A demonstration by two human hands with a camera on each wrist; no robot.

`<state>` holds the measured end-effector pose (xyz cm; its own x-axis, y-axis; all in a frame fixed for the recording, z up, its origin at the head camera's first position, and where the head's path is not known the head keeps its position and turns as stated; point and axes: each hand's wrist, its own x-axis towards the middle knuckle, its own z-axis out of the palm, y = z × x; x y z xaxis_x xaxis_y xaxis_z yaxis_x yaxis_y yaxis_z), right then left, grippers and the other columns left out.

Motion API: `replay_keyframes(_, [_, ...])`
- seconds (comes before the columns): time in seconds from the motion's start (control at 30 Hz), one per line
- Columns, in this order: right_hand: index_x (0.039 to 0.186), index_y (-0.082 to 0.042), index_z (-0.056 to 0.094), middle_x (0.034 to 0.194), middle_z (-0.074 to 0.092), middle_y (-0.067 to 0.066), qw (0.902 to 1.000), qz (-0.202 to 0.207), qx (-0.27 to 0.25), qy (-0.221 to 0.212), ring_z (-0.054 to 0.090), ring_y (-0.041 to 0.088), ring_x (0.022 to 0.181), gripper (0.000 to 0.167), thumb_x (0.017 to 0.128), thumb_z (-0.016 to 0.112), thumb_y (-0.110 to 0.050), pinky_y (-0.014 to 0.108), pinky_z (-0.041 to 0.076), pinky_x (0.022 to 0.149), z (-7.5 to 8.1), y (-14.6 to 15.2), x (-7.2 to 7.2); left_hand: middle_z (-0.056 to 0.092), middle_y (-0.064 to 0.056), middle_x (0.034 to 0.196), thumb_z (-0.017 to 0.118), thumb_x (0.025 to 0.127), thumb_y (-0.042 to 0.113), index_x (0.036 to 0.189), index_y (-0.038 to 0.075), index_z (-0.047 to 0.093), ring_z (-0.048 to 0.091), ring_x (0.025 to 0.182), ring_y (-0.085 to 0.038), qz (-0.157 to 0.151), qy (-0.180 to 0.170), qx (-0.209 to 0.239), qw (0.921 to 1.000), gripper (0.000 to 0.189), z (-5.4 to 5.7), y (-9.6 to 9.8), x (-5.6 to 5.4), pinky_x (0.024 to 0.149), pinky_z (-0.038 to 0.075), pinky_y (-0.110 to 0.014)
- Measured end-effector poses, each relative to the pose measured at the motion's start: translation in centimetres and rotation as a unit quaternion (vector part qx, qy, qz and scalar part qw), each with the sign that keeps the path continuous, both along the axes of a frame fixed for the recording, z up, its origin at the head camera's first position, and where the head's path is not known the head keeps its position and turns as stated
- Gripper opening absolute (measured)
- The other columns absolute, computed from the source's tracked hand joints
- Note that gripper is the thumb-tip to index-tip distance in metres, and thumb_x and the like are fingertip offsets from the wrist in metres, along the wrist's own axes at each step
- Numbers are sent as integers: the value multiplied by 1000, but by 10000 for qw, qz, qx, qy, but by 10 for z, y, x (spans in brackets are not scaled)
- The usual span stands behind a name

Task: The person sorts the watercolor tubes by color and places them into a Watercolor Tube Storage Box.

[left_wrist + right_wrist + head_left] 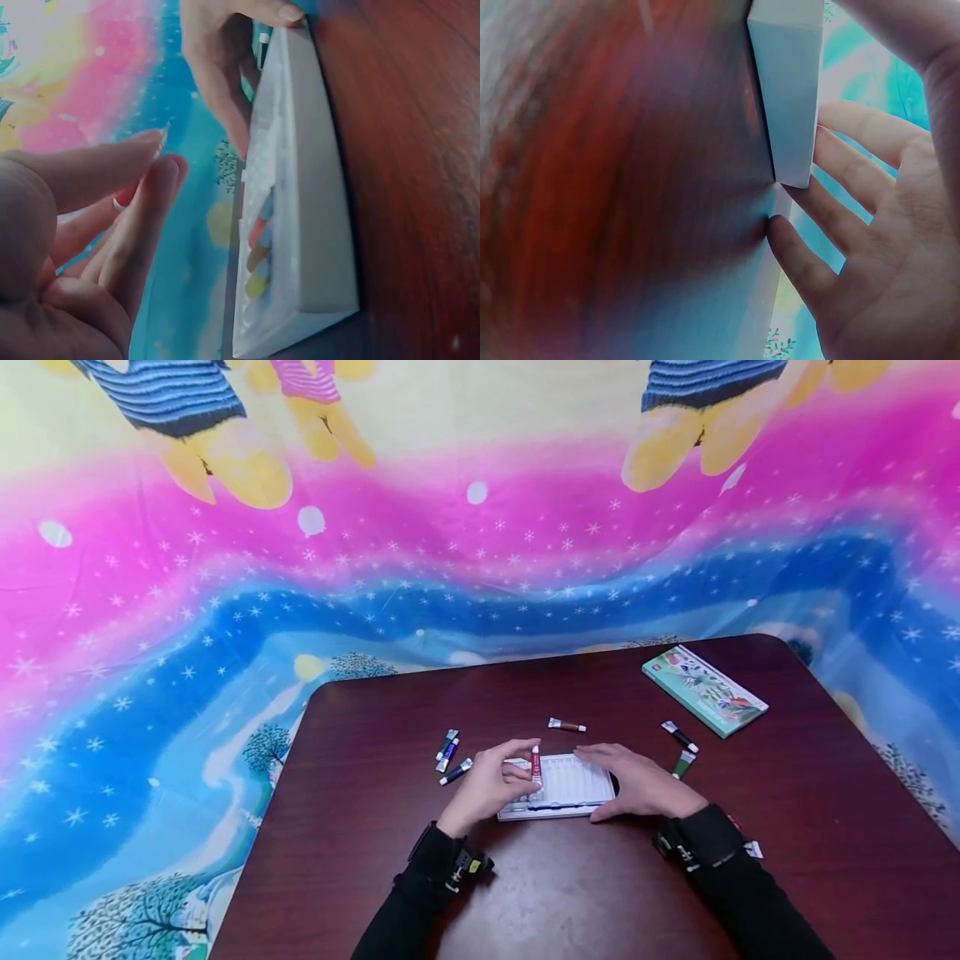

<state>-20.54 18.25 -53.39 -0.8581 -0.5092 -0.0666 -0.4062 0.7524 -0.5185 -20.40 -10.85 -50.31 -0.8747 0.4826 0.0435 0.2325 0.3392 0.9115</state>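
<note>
A white tray (573, 783) with ridged compartments lies near the middle of the table. My left hand (487, 787) pinches a red paint tube (536, 763) upright over its left part, white cap up. In the left wrist view, the left fingers hide most of that tube. Orange-red, brown and yellow paint tubes (259, 259) show inside the tray's left part. At the tray's right end, my right hand (641, 781) is spread, with its thumb by the near corner and its fingers at the far edge. In the right wrist view its fingers (851, 154) extend to the tray's end.
Dark blue, purple and green paint tubes (447, 753) lie left of the tray. Behind it is a brown tube (567, 725). A black tube (679, 737) and a green tube (683, 765) lie to the right. At back right rests a mint-green box (705, 690).
</note>
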Motion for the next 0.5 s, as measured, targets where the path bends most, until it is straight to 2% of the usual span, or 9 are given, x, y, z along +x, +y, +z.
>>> replay_keyframes(0.13, [157, -15, 47, 155, 49, 15, 10000, -6, -27, -2, 49, 35, 136, 102, 72, 93, -50, 56, 50, 103, -1, 0, 0, 67, -13, 132, 80, 89, 3, 149, 11, 57, 76, 96, -19, 186, 315, -339, 9988, 65, -3, 1, -1, 79, 60, -22])
replay_keyframes(0.3, [157, -15, 46, 155, 49, 15, 10000, 9, -26, -1, 49, 35, 137, 102, 73, 92, -49, 57, 50, 102, -1, 1, 0, 67, -12, 132, 80, 89, 3, 149, 9, 57, 75, 94, -17, 476, 649, -969, 9920, 65, -8, 5, 0, 77, 59, -20])
replay_keyframes(0.5, [157, -14, 46, 155, 49, 14, 10000, 33, -76, -13, 49, 35, 137, 102, 73, 93, -47, 56, 50, 102, -1, 1, 0, 71, -9, 114, 80, 83, -1, 144, 6, 62, 74, 86, -11, 555, 1215, -1383, 9813, 64, -16, 16, 4, 74, 56, -16])
